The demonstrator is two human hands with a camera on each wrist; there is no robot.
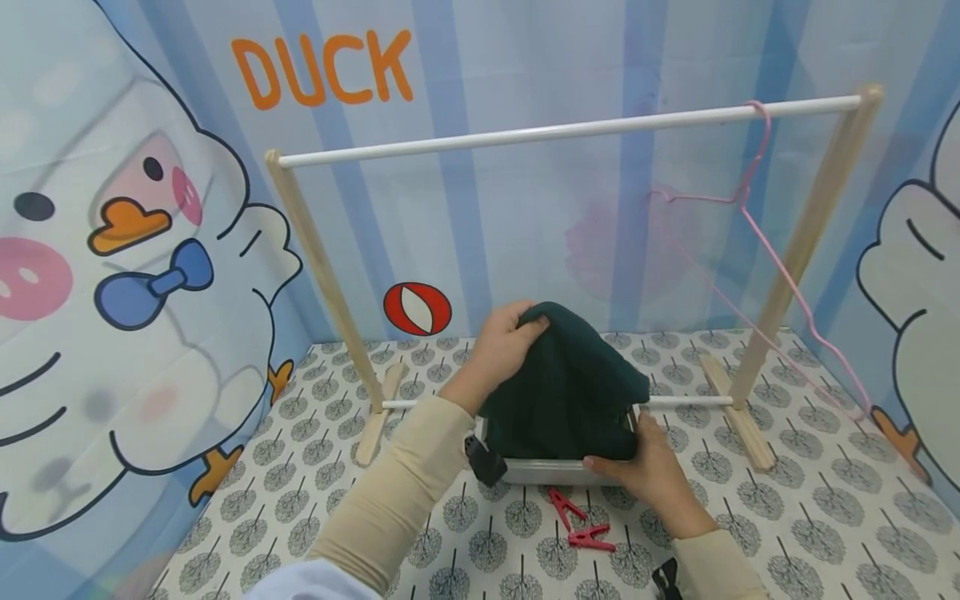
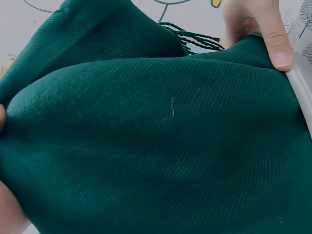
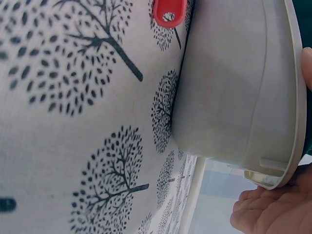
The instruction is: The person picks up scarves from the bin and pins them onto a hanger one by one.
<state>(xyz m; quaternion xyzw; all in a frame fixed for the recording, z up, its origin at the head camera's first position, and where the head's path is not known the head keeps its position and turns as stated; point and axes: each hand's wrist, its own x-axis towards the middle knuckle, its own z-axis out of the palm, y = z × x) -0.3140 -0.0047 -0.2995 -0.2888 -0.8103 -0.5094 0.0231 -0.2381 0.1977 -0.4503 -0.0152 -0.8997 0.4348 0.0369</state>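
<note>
A dark green scarf [image 1: 566, 392] with twisted fringe [image 2: 200, 41] rises in folds out of a white plastic basin [image 1: 551, 472]. My left hand [image 1: 498, 350] pinches the top of the scarf between thumb and fingers, above the basin's left side. At the basin's right end my right hand [image 1: 654, 467] grips the rim, its thumb lying over the front edge against the cloth. In the right wrist view, the fingers [image 3: 273, 207] curl under the handle at the end of the basin [image 3: 224, 87]. The lower part of the scarf is hidden inside.
Two red clothespins [image 1: 591, 538] lie on the tree-patterned cloth [image 1: 420, 546] in front of the basin. Behind it stands a rack with a white top rail [image 1: 525, 136] and wooden posts. A pink hanger [image 1: 772, 250] hangs near the rail's right end.
</note>
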